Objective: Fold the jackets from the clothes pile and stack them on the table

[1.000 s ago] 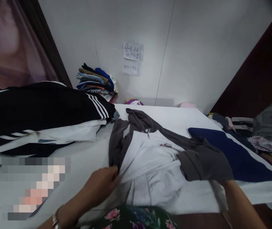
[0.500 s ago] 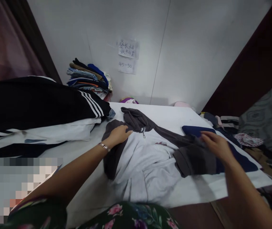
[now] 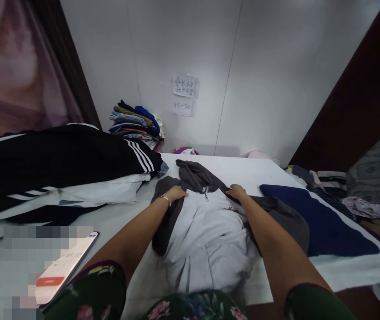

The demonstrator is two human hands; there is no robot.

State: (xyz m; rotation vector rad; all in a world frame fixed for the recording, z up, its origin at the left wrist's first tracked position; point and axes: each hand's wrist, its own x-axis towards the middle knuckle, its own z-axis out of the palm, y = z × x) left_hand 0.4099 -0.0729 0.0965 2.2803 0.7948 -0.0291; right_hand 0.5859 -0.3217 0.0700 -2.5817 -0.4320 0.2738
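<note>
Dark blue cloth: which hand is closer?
Right. The right hand is on the jacket, on the side nearer the dark blue cloth; the left hand is on the opposite side.

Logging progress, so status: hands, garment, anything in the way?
Left hand, right hand on garment, flanking zip. Front up, rumpled. Navy cloth partly under grey sleeve, possibly obstructing.

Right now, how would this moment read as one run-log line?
grey-and-white zip-neck top: front up on white table | left hand: at one shoulder | right hand: at other shoulder | navy cloth: to the right
</note>
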